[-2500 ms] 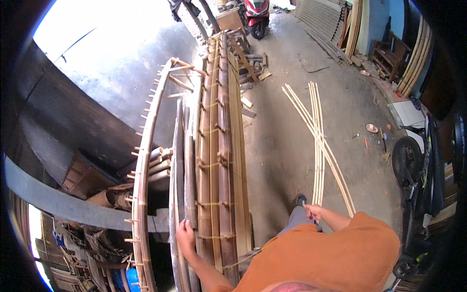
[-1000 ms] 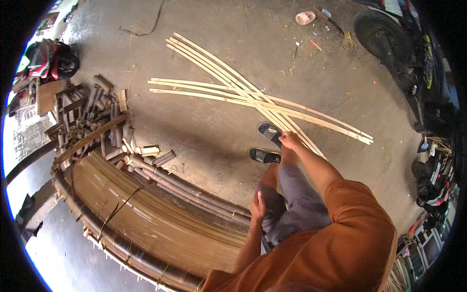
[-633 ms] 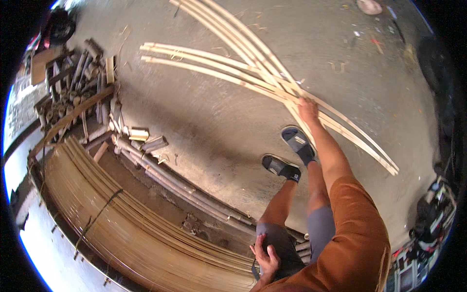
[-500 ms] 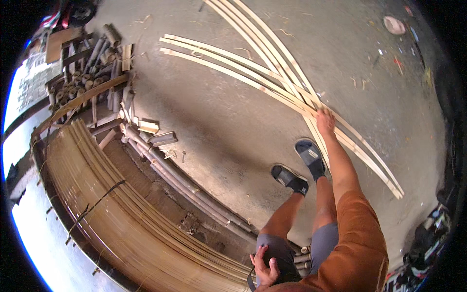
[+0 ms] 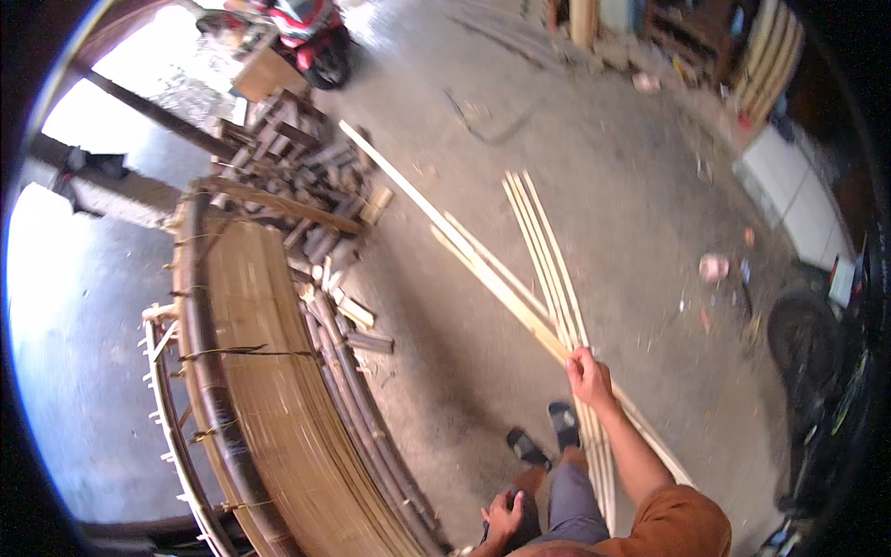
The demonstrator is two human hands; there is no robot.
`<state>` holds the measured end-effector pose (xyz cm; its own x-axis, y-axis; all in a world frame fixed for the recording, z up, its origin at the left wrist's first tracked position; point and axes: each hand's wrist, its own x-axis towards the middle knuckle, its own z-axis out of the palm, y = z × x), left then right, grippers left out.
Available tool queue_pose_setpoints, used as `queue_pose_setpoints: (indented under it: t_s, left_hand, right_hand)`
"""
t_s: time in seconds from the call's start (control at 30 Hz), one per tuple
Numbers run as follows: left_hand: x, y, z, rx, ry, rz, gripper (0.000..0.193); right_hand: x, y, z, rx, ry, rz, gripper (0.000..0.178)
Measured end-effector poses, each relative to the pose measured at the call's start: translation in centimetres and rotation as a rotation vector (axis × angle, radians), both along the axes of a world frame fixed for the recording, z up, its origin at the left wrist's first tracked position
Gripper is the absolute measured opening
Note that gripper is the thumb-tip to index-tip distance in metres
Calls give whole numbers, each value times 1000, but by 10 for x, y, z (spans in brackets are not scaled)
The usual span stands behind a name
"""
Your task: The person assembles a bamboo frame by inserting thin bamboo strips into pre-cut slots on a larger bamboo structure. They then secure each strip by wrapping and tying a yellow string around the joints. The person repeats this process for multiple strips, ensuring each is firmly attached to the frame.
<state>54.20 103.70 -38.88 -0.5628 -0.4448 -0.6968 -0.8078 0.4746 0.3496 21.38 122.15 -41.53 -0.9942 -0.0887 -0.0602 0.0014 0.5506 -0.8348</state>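
Observation:
Pinched in my right hand (image 5: 589, 375) is a long pale bamboo strip (image 5: 390, 171), its far end reaching toward the wood pile. Close beside it run other pale strips, and I cannot tell whether they are gripped too. Several more bamboo strips (image 5: 543, 251) lie on the floor, crossing under my right hand and passing beside my feet. My left hand (image 5: 502, 516) is near my thigh, fingers loosely bent and apart, with nothing visible in it.
On the left stands a long rack of bundled thin slats (image 5: 269, 343), with bamboo poles (image 5: 357, 390) alongside. Beyond are a pile of cut wood (image 5: 306, 162) and a red motorbike (image 5: 311, 32). Dark objects line the right edge; a pinkish item (image 5: 714, 268) lies on the floor.
My view has swung upward and left, showing more of the room. My right hand has closed on a strip, which now angles toward the wood pile. My left hand stays near my thigh.

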Motion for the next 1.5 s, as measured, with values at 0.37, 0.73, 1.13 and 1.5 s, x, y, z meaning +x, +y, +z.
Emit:
queue_pose_setpoints:
  t_s: [0.37,0.73,1.13,1.5]
  left_hand:
    - [-105,-90,200,-22,794,175,52]
    - [73,-162,416,-218,799,766,31]
    - [284,-225,436,-916,3,1032,57]
    - [209,-332,379,-1205,-77,1034,41]
  right_hand:
    - [-81,-212,374,-291,483,104,19]
    - [167,-442,509,-1247,-639,682,17]
    - [328,-529,414,-613,-955,1319,22]
    - [77,-499,315,-259,-754,1543,31]
